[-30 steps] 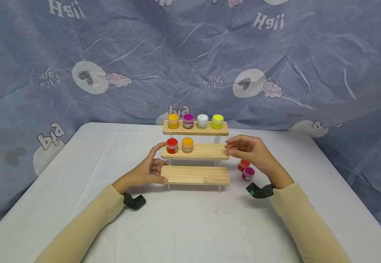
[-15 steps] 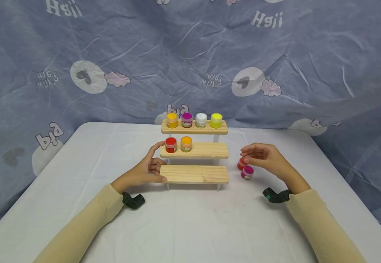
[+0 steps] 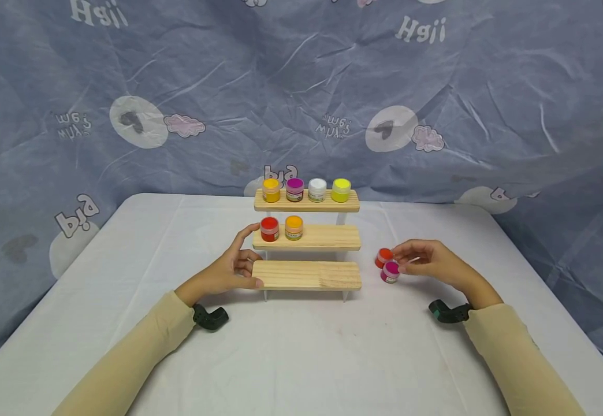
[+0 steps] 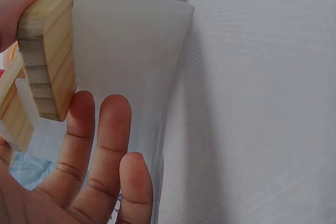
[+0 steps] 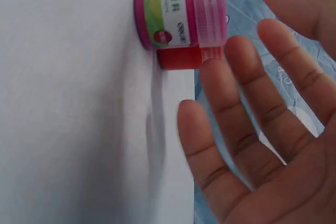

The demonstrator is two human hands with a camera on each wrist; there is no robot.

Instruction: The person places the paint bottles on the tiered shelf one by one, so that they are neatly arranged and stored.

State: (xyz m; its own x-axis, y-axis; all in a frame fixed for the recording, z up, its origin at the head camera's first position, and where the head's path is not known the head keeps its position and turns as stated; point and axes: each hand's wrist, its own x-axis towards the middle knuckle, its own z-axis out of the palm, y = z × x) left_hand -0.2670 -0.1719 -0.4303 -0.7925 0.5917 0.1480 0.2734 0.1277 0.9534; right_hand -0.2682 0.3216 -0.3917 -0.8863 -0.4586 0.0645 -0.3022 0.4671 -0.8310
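Note:
A three-step wooden display stand stands mid-table. My left hand holds its left side, thumb on the lowest board's edge and index finger up by the middle board. In the left wrist view the other fingers sit below the board, by the translucent support. A purple-lidded paint jar and a red-orange paint jar stand on the table right of the stand. My right hand is just right of them. Its fingers are spread beside the purple jar in the right wrist view, gripping nothing.
On the top board stand orange, purple, white and yellow paint jars. Red and orange jars occupy the middle board's left half. A patterned blue-grey cloth hangs behind the white-covered table.
My right hand has moved right and down from the middle board's right end to beside the two loose jars. The left hand keeps its hold on the stand.

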